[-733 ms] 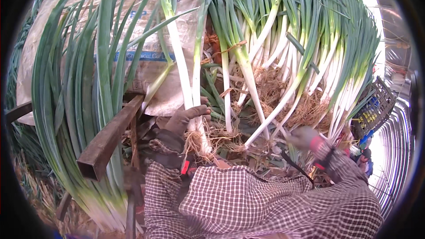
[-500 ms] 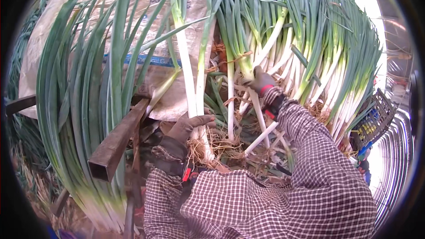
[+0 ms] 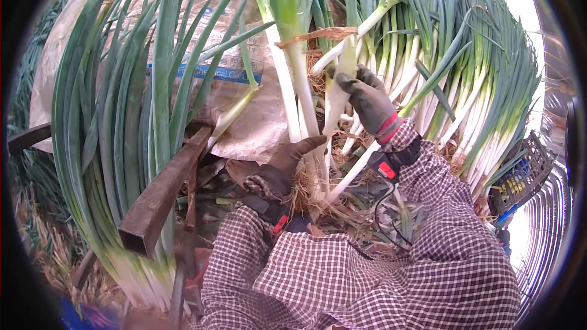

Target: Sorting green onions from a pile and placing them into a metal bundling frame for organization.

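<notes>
My left hand (image 3: pixel 288 160), in a dark glove, is closed round several white green onion stalks (image 3: pixel 293 95) just above their tangled roots (image 3: pixel 315 189). The stalks stand upright in front of me, their green tops running past the upper edge. My right hand (image 3: pixel 369 101), also gloved, pinches the pale, broad shaft of another green onion (image 3: pixel 337 101) beside them. A dry brown leaf strip (image 3: pixel 321 35) lies across these stalks just above my right fingers. One more white stalk (image 3: pixel 354 171) slants up to the right from the roots.
A large heap of green onions (image 3: pixel 440 67) fills the right, with a black plastic crate (image 3: pixel 520 171) beyond. At left, a rusty square metal bar (image 3: pixel 165 192) juts toward me past a bent bundle of green onions (image 3: pixel 116 165). Behind lies a pale printed sack (image 3: pixel 238 110). Root and leaf scraps litter the ground.
My right hand has come up toward me from the heap's edge with a green onion, now beside the held stalks. My left hand has shifted slightly right and up, still gripping its stalks.
</notes>
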The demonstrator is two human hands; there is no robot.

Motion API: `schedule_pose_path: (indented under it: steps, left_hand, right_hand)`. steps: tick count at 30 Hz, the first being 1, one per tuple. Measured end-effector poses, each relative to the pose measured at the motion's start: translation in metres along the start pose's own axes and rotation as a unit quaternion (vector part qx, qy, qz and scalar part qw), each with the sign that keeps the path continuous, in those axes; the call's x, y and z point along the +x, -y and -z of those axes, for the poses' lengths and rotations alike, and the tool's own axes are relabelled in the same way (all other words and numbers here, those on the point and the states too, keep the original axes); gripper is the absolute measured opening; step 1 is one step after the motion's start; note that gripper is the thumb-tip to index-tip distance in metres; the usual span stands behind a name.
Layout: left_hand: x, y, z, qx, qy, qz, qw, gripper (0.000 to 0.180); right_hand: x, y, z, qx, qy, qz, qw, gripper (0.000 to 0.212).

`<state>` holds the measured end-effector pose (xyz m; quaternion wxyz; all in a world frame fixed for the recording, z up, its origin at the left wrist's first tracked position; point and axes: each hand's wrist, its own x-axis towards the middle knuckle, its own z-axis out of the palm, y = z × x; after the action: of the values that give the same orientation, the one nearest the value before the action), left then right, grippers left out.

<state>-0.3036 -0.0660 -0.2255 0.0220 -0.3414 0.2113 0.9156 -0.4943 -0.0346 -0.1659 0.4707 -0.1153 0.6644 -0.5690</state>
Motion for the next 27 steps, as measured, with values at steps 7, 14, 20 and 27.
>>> schedule_pose_path:
  steps: [7,14,20,27]
  left_hand:
    - [0.014,0.011,0.043,0.015,-0.081,-0.051,0.995,0.036]
    - [-0.002,-0.005,0.055,0.078,-0.071,-0.070,0.992,0.039]
    - [-0.009,-0.012,0.066,0.114,-0.029,-0.084,0.990,0.034]
    - [-0.016,-0.019,0.064,0.036,-0.004,-0.058,0.998,0.045]
  right_hand:
    - [-0.170,-0.027,0.145,-0.505,0.020,-0.148,0.850,0.033]
    - [-0.292,-0.057,0.273,-0.789,0.245,-0.288,0.485,0.039]
    - [-0.088,-0.038,0.115,-0.264,-0.219,-0.243,0.908,0.044]
    - [-0.036,-0.052,0.138,0.139,-0.297,-0.239,0.914,0.009]
